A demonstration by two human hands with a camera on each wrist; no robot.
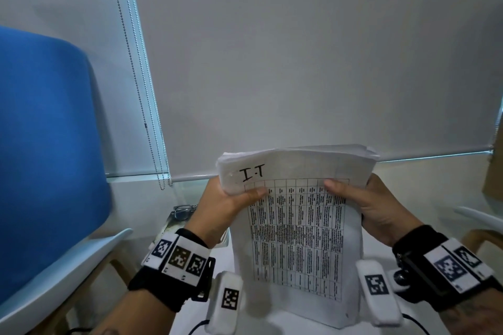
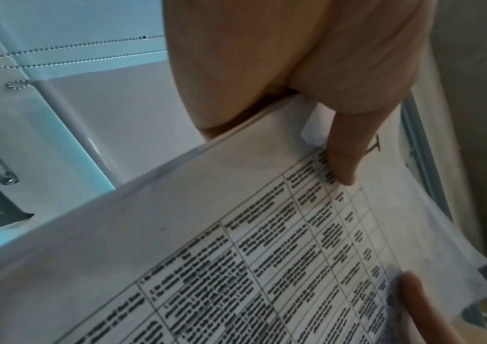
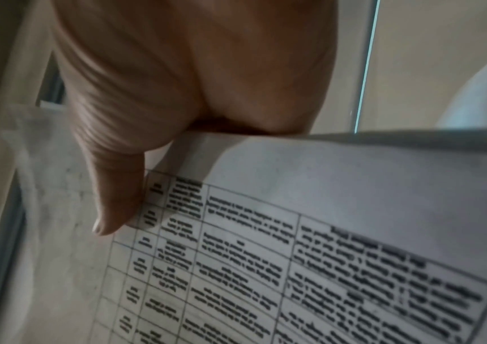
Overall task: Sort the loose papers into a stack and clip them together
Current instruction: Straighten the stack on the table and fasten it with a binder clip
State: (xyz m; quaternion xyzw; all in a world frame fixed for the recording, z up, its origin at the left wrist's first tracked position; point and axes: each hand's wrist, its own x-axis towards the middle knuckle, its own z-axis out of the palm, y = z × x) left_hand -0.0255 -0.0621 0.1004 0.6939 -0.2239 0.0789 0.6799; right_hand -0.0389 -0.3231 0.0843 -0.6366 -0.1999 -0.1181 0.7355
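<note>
Beyond the fingers hangs a pale grey roller blind [image 1: 299, 62], smooth and matte, its weighted bottom bar running level just behind the fingertips; out past the left hand's knuckles stands a blue upholstered chair back [image 1: 46, 144] on a white moulded shell with wooden legs. Below the hands lies a white table [image 1: 285, 323] with a glassy, greenish edge. Between the two thumbs stands the stack of papers [image 1: 296, 239], upright with its lower edge on the table and its top sagging backward; the sheets are thin, white and slightly uneven at the top edge. The front sheet carries a printed grid table of small black text, too blurred to read, and above the thumbs is handwritten "I-T" in black marker. The left hand [image 1: 223, 207] grips the stack's left edge, thumb pressed flat on the front page and the other fingers hidden behind the paper; the right hand [image 1: 378, 207] holds the right edge the same way, thumb on the grid. Black wrist straps with white square-coded markers sit behind both hands. Just outside the left hand rests a metal binder clip [image 1: 183, 211], shiny and small, on the table. A beaded metal cord [image 1: 138, 76] dangles along the blind's left edge.
</note>
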